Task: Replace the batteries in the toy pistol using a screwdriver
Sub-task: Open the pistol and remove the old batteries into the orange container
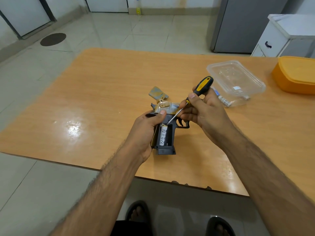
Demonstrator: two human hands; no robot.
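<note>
Sandals [139,212] and toes sit at the bottom edge, on the tiled floor [42,181], right under the near side of the bench [102,92].

Above that, both forearms reach in over the bench. Left hand [144,132] has its fingers wrapped round the pistol [166,133], thumb lying across the top of the grip, so the grip's open side faces up. You can see one white battery [162,137] sitting in the open slot, just right of the left fingers, with a dark empty-looking gap beside it; can't really tell what's in that gap.

Right hand [202,108] is clenched on the screwdriver [192,97]: thumb and fingers pinch the black and yellow handle low down, the handle end sticks up past the fingers. The metal shaft runs down and left from the right fingers and its tip is touching the top end of the battery, just below the left thumb.

Past the left fingers, a small tan and grey cover [157,93] lies flat on the bench, just beyond the pistol's barrel end.

Beyond the right fingers there's a clear tub [237,77] with a couple of spare batteries [223,99] lying against its near edge. Further right, well apart from the hands, sits an orange box [294,75].
</note>
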